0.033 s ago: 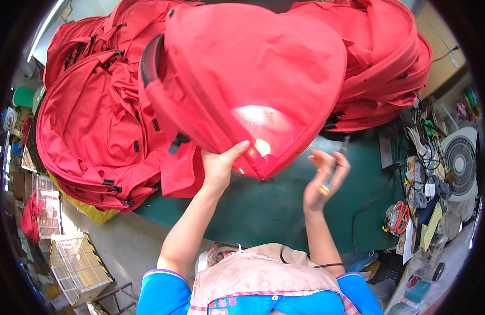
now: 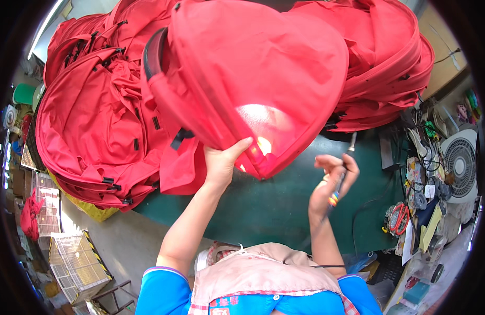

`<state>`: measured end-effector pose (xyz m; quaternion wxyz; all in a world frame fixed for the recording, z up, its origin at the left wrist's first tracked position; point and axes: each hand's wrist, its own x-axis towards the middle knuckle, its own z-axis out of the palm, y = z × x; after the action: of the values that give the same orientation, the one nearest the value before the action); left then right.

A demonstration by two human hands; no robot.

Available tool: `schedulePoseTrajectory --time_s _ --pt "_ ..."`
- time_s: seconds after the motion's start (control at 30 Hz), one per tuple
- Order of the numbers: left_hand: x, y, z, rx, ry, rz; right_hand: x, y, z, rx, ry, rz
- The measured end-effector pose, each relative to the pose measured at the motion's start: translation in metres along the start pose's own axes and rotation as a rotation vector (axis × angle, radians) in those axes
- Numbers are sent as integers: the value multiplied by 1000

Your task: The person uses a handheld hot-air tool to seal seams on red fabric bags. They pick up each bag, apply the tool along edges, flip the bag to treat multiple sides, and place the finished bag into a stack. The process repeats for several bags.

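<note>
My left hand (image 2: 219, 167) grips the lower edge of a large red fabric piece with a curved rim (image 2: 274, 63), thumb on top; it looks like a backpack or canopy cover. A bright light patch falls on its lower part. My right hand (image 2: 331, 181) is closed around a slim pen-like tool (image 2: 336, 195) with coloured bands and a metal tip, somewhat blurred. That tip points up and away, apart from the fabric. A thin dark cord crosses my right forearm.
Red fabric pieces with black buckles (image 2: 90, 121) pile up at left, and another red stack (image 2: 389, 68) stands at right. Beneath is a green table (image 2: 242, 215). A fan (image 2: 459, 165), red-handled scissors (image 2: 398, 218) and cables crowd the right side. Wire crates (image 2: 77, 268) stand on the floor at left.
My right hand and the tool have shifted slightly to the right. The held red piece and my left hand have moved a little to the right too.
</note>
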<state>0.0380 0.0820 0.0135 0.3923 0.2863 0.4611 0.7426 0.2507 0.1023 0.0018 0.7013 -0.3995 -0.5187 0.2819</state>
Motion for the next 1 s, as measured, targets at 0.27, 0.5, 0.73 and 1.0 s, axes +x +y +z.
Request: schedulePoseTrajectory --time_s 0.27,0.5,0.73,1.0 --pt "11 0 12 -50 -40 -8 -6 -68 4 -136 -856 -146" --pt "3 10 20 -16 -28 -42 -11 -58 27 -110 -762 -266" --pt "-10 3 17 24 -61 -68 64 -118 20 -134 -1200 642" --pt "-48 43 -21 168 -326 -342 208 -88 124 -52 -852 -498"
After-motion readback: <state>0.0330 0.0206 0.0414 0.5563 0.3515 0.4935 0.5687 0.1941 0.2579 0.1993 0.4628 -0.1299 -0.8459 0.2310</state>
